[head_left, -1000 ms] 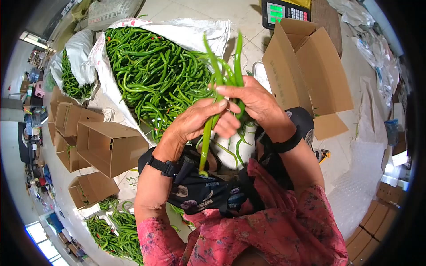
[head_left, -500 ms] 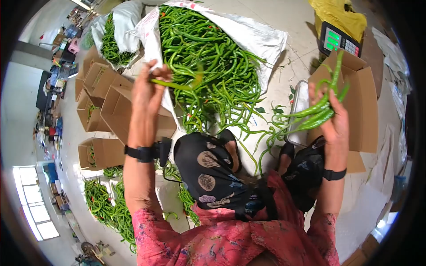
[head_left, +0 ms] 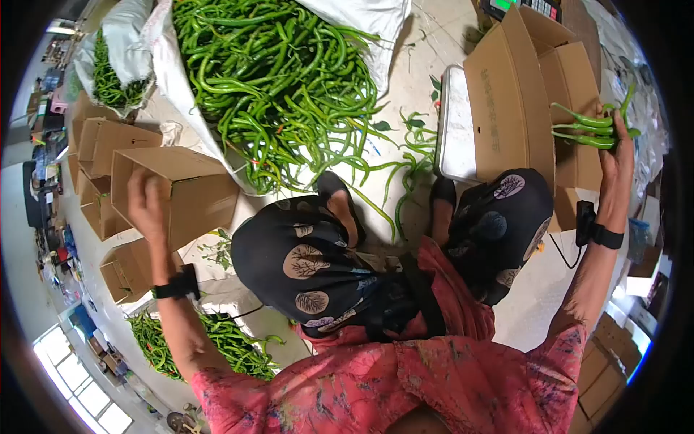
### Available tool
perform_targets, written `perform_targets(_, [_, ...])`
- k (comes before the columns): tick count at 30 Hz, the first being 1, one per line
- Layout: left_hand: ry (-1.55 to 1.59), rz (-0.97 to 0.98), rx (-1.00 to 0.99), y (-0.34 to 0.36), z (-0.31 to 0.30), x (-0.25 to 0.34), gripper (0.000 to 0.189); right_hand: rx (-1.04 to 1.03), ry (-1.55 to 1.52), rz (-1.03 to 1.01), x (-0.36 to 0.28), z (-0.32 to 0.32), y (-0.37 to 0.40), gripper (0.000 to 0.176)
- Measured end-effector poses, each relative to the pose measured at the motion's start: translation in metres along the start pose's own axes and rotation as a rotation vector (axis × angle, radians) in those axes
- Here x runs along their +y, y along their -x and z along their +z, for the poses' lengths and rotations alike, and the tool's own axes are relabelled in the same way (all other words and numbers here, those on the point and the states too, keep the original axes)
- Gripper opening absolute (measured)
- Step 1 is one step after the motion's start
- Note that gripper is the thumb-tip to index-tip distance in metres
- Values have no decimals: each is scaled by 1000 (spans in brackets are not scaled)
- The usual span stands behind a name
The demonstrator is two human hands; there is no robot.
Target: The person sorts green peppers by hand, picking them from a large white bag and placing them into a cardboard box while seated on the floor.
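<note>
1. Two bare hands in the head view, spread well apart to either side of the body.
2. Left hand (head_left: 148, 206): fingers bent and pointing forward, at the open side of a brown cardboard carton (head_left: 202, 204); impossible to tell whether gripping or empty, with the fingertips partly lost against the dark inside.
3. Right hand (head_left: 615, 153): closed around a bunch of long, glossy green peppers (head_left: 589, 131), pepper ends sticking out on both sides of the grip.
4. Location of that bunch: at far right, seen across the open part of a tall brown cardboard carton with faint printing on its side (head_left: 510, 108); contact with the carton not clear.
5. Just left of the tall carton: a flat, pale metal-rimmed platform (head_left: 457, 126). Beyond, cut by the frame edge: a black scale display with green digits (head_left: 531, 7).
6. Ahead, in the middle: a large heap of green peppers (head_left: 275, 79) in an opened white woven sack (head_left: 394, 36), with loose peppers (head_left: 405, 184) trailing over the pale tiled floor (head_left: 426, 22) toward the feet.
7. Upper left: a smaller white sack (head_left: 126, 40), also with green peppers inside.
8. Lower left, near the left forearm: another pile of green peppers (head_left: 235, 347).
</note>
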State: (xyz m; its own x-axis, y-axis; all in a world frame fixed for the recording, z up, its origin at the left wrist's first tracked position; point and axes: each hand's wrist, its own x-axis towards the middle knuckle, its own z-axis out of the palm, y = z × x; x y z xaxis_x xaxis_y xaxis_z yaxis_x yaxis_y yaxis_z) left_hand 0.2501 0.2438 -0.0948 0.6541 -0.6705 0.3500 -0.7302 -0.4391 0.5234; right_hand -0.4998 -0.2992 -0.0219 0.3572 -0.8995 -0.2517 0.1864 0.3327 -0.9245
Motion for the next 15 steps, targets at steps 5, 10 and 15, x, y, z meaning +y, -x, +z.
perform_targets(5, [520,-104,-474,118,215,39,19,340,81,-75,-9,-2,-1,32])
perform_targets(10, [161,118,-603,135,315,98,36,352,797,243,22,13,4,57])
perform_targets(15, [-152,504,-490,132,368,105,37,370,1130,-29,28,137,56,65])
